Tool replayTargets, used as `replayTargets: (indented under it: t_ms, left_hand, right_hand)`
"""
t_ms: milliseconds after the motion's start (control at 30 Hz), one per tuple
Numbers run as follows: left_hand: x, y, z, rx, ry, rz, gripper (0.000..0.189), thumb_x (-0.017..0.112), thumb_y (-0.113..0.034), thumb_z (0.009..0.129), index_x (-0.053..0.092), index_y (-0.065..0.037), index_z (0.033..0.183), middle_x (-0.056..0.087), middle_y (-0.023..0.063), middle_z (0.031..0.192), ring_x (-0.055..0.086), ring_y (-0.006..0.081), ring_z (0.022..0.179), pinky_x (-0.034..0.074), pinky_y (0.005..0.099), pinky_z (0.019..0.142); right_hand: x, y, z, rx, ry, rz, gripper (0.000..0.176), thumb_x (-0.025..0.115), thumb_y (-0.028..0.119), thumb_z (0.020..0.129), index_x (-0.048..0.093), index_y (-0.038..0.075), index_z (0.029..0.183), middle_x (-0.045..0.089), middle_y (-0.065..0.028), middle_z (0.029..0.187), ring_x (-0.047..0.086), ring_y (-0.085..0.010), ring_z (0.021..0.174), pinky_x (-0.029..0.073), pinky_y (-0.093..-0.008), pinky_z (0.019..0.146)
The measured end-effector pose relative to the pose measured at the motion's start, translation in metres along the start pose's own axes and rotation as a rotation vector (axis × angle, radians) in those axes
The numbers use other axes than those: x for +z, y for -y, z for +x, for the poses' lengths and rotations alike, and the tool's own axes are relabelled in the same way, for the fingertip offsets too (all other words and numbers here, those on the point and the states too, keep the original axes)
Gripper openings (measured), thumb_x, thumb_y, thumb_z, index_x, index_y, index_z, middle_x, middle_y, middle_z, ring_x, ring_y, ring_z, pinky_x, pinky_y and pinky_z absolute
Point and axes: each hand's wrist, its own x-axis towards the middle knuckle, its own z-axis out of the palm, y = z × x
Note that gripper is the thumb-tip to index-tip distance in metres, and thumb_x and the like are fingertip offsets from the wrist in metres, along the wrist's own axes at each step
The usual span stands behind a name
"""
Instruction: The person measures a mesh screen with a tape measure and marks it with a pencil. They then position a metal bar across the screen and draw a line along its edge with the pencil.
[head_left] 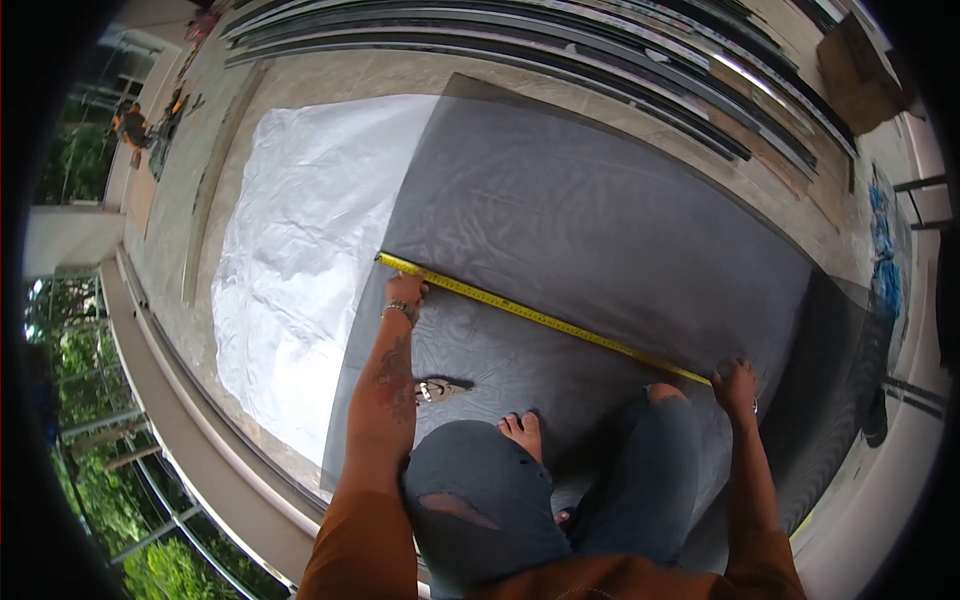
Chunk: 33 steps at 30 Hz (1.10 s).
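A yellow tape measure (545, 318) is drawn out across a dark mesh sheet (590, 220), which lies partly over a white sheet (300, 220). My left hand (405, 290) pinches the blade near its end, close to the mesh's left edge. At the other end, my right hand (736, 383) is wrapped round the tape measure's case, mostly hidden by the fingers. Beside my left forearm, a small tool with a pale metal part (440, 389) rests on the mesh. My knees and bare feet (522, 435) are on the sheet below the tape.
Long dark metal profiles (560, 65) lie in a stack along the far side. The mesh rises into a roll (835, 400) at the right. A brown box (855, 68) stands at the far right, an orange-and-black power tool (135, 128) at the far left. A ledge (200, 390) borders the left.
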Motion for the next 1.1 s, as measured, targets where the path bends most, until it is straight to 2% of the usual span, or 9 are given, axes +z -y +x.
replayTargets:
  t_ms: [100, 233, 300, 400, 467, 700, 767, 1000, 1100]
  left_hand:
    - [-0.008, 0.001, 0.007, -0.062, 0.040, -0.046, 0.015, 0.070, -0.021, 0.095, 0.060, -0.011, 0.090, 0.058, 0.0025, 0.064, 0.044, 0.0105, 0.045, 0.035, 0.0302, 0.041]
    - [-0.009, -0.007, -0.005, -0.044, 0.056, -0.010, 0.015, 0.071, -0.021, 0.096, 0.061, -0.011, 0.091, 0.059, 0.0021, 0.065, 0.043, 0.0100, 0.045, 0.036, 0.0302, 0.043]
    - [-0.016, -0.001, 0.007, -0.037, 0.081, -0.012, 0.013, 0.071, -0.021, 0.097, 0.062, -0.013, 0.092, 0.059, 0.0017, 0.066, 0.043, 0.0097, 0.046, 0.039, 0.0292, 0.047]
    - [-0.020, 0.010, 0.032, -0.074, 0.061, -0.057, 0.014, 0.071, -0.020, 0.096, 0.061, -0.010, 0.094, 0.060, 0.0034, 0.068, 0.043, 0.0099, 0.047, 0.038, 0.0276, 0.045]
    - [-0.021, 0.003, 0.019, -0.050, 0.104, -0.043, 0.011, 0.070, -0.024, 0.098, 0.062, -0.016, 0.095, 0.061, -0.0012, 0.071, 0.044, 0.0078, 0.050, 0.040, 0.0277, 0.054]
    - [-0.026, 0.008, 0.039, -0.081, 0.099, -0.005, 0.012, 0.070, -0.026, 0.098, 0.062, -0.018, 0.095, 0.061, -0.0022, 0.071, 0.043, 0.0068, 0.050, 0.040, 0.0276, 0.054]
    - [-0.022, 0.004, 0.028, -0.047, 0.090, -0.033, 0.013, 0.071, -0.022, 0.097, 0.061, -0.013, 0.096, 0.061, 0.0010, 0.069, 0.045, 0.0083, 0.049, 0.040, 0.0273, 0.048]
    - [-0.018, -0.007, 0.007, -0.069, 0.085, -0.060, 0.013, 0.070, -0.021, 0.097, 0.061, -0.013, 0.096, 0.061, 0.0014, 0.068, 0.046, 0.0086, 0.048, 0.040, 0.0274, 0.047]
    - [-0.018, -0.006, 0.003, -0.063, 0.075, -0.041, 0.013, 0.072, -0.023, 0.097, 0.061, -0.017, 0.095, 0.062, -0.0010, 0.070, 0.045, 0.0069, 0.049, 0.041, 0.0269, 0.055]
  right_hand:
    - [0.006, 0.053, 0.017, -0.060, 0.043, 0.112, 0.028, 0.080, 0.033, 0.079, 0.074, 0.011, 0.096, 0.067, -0.0153, 0.110, 0.059, -0.0382, 0.112, 0.048, -0.0533, 0.092]
    - [0.016, 0.119, 0.022, -0.039, 0.278, 0.031, 0.037, 0.081, 0.041, 0.079, 0.077, 0.010, 0.098, 0.069, -0.0136, 0.110, 0.059, -0.0375, 0.115, 0.046, -0.0570, 0.095]
    - [0.022, 0.136, 0.016, 0.000, 0.288, 0.088, 0.039, 0.080, 0.043, 0.080, 0.077, 0.008, 0.098, 0.069, -0.0141, 0.109, 0.058, -0.0374, 0.116, 0.045, -0.0574, 0.096]
    - [0.048, 0.139, 0.004, -0.015, 0.135, 0.145, 0.042, 0.077, 0.047, 0.083, 0.074, 0.006, 0.093, 0.070, -0.0133, 0.102, 0.059, -0.0367, 0.112, 0.046, -0.0551, 0.092]
    - [0.028, 0.146, 0.002, -0.016, 0.211, 0.171, 0.042, 0.076, 0.047, 0.085, 0.075, 0.007, 0.096, 0.070, -0.0119, 0.104, 0.059, -0.0347, 0.112, 0.044, -0.0530, 0.095]
    - [0.036, 0.144, 0.008, -0.198, 0.215, 0.157, 0.030, 0.073, 0.042, 0.088, 0.075, 0.012, 0.091, 0.070, -0.0079, 0.104, 0.060, -0.0306, 0.110, 0.041, -0.0544, 0.097]
    - [0.046, 0.143, 0.008, -0.284, 0.123, 0.096, 0.028, 0.068, 0.038, 0.091, 0.075, 0.011, 0.096, 0.070, -0.0076, 0.101, 0.059, -0.0315, 0.109, 0.040, -0.0500, 0.095]
    - [0.030, 0.156, 0.006, -0.392, 0.116, -0.040, 0.033, 0.068, 0.041, 0.091, 0.074, 0.008, 0.094, 0.070, -0.0095, 0.100, 0.060, -0.0325, 0.107, 0.041, -0.0508, 0.093]
    - [0.026, 0.162, 0.004, -0.369, 0.164, 0.012, 0.039, 0.070, 0.045, 0.089, 0.074, 0.006, 0.090, 0.071, -0.0109, 0.095, 0.060, -0.0329, 0.108, 0.041, -0.0522, 0.092]
